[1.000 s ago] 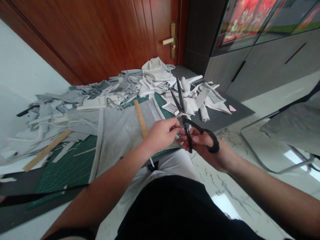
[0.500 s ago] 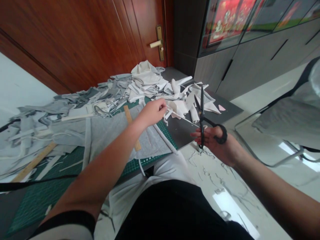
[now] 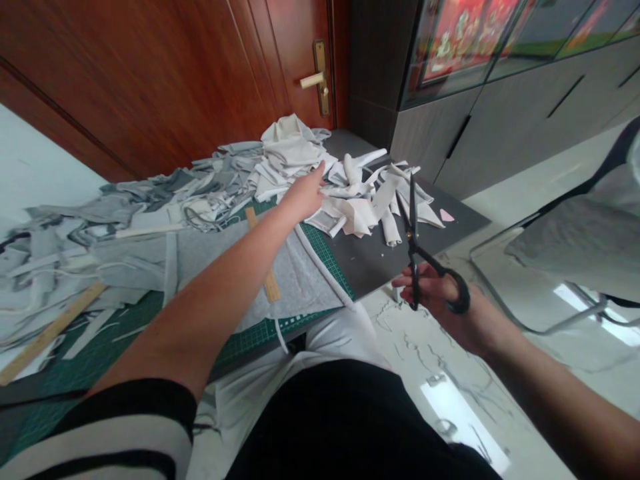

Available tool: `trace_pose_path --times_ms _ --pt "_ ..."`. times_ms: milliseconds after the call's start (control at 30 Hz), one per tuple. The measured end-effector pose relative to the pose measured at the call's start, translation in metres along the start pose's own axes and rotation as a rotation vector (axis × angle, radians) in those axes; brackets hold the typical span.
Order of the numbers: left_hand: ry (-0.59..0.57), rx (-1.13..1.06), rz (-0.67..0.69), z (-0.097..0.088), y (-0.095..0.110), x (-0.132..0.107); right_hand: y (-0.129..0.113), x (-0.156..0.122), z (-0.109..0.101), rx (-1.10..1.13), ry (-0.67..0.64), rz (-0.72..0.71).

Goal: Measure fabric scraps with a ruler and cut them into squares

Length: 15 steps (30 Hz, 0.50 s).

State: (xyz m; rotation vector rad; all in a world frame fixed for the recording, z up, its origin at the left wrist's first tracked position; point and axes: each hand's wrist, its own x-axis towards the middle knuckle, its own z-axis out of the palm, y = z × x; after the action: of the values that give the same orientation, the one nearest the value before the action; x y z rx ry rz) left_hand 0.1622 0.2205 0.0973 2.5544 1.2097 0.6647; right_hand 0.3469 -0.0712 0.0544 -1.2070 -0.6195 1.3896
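My left hand point(image 3: 304, 195) reaches over the near edge of the pale fabric scraps point(image 3: 293, 153), its forefinger stretched out and apart from the thumb; nothing shows in it. Past the table's right edge, my right hand point(image 3: 440, 297) has its thumb and fingers through the handles of black scissors point(image 3: 412, 233). The blades point away from me and stand slightly apart with nothing between them. Beneath my left forearm lies a grey cloth panel point(image 3: 300, 273) with a pale edge band, and a wooden ruler point(image 3: 270, 283) rests across it.
A green cutting mat point(image 3: 320, 243) lies on the dark table point(image 3: 370, 267). Grey offcuts point(image 3: 145, 193) are heaped on the left beside a second wooden ruler point(image 3: 60, 330). A wooden door point(image 3: 200, 80) stands behind, a cabinet point(image 3: 505, 127) and a chair point(image 3: 575, 233) to the right.
My left hand has moved away from me to the pale scraps, and its fingers have opened. The thin strip stretched toward the scissors is gone from between my hands. The scissors have shifted slightly right.
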Motion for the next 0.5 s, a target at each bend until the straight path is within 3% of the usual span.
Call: trace_pose_path --times_ms 100,267,333,400,500 --pt "-0.032 0.005 0.064 -0.001 0.007 -0.052 0.012 -0.023 0.007 -0.073 -0.115 0.081" --pt "-0.168 0.025 0.202 -0.012 0.013 -0.182 0.036 -0.065 0.027 -0.144 -0.294 0.333" --pt "-0.22 0.036 0.21 -0.012 0.011 -0.218 0.039 -0.076 0.038 -0.191 -0.33 0.395" --pt "-0.267 0.038 0.207 -0.007 0.008 -0.239 0.039 -0.084 0.048 -0.243 -0.356 0.431" --pt "-0.289 0.024 0.198 0.004 0.003 -0.244 0.035 -0.094 0.058 -0.291 -0.348 0.489"
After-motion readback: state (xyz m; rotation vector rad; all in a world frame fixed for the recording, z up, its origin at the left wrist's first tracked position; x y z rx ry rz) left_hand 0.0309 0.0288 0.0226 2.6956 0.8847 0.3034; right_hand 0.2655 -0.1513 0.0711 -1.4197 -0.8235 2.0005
